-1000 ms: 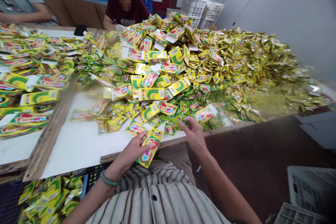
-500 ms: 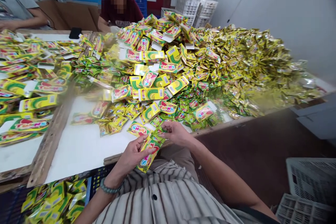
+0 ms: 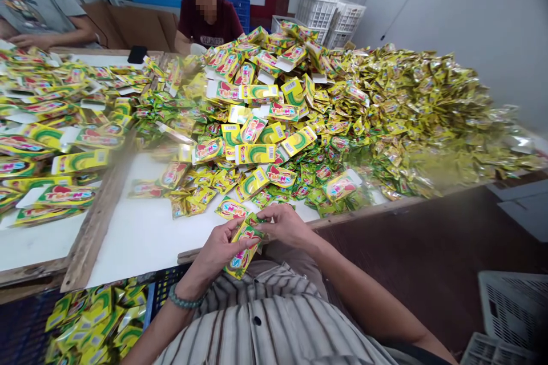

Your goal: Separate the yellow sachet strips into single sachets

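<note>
My left hand is wrapped round a small yellow carton with colourful lettering, held tilted above my lap. At the carton's upper end, my right hand pinches a green sachet, which sits partly in the mouth of the carton. My right fingers hide some of the sachet, so I cannot tell how many there are. Just beyond my hands, another carton lies on the white table. Loose green sachets and yellow sachets lie around it.
A heap of cartons rises mid-table, with a large mound of sachets to its right. A wooden strip divides the table. Filled cartons lie in a blue crate at lower left. Grey crates stand at right. Two people sit opposite.
My right hand has moved down and left, closer to the carton, and less of the green sachet sticks out. The whole scene has shifted slightly right in view.
</note>
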`<state>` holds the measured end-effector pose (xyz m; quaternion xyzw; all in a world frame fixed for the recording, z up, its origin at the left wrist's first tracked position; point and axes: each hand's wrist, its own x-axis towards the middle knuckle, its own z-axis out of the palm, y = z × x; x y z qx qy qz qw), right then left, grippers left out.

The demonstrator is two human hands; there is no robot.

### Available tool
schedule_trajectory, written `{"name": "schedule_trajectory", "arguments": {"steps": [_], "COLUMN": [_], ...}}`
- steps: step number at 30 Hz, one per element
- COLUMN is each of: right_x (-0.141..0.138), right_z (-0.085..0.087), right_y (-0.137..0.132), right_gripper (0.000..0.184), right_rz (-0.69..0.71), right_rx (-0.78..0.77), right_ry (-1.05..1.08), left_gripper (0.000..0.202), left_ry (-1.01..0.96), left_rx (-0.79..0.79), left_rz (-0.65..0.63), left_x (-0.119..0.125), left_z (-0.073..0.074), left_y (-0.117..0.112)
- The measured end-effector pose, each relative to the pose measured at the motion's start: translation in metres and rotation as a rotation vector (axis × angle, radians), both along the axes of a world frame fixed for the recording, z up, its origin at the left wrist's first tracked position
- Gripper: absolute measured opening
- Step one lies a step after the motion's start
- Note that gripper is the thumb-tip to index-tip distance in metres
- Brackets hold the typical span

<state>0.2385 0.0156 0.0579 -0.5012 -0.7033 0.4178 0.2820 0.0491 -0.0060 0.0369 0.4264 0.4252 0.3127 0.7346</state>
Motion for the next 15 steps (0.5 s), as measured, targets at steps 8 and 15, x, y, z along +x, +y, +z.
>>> {"name": "schedule_trajectory", "arguments": {"steps": [8,15], "right_x": [-0.009,-0.021], "right_z": [0.006,-0.011], "right_y": [-0.021,-0.022], "right_gripper": [0.017,0.027], "right_rz": [0.023,-0.115], "right_rx": [0.105,0.029], "right_ry": [-0.032,0.067], "left_gripper": [0.051,0.067], "left_ry": [-0.001,-0.004], "left_rx": [0.043,-0.034], "left_rz": [0.027,0.028], "left_x": [0.001,-0.008], "left_z": [0.009,0.014], "left_y": [0.004,-0.002]}}
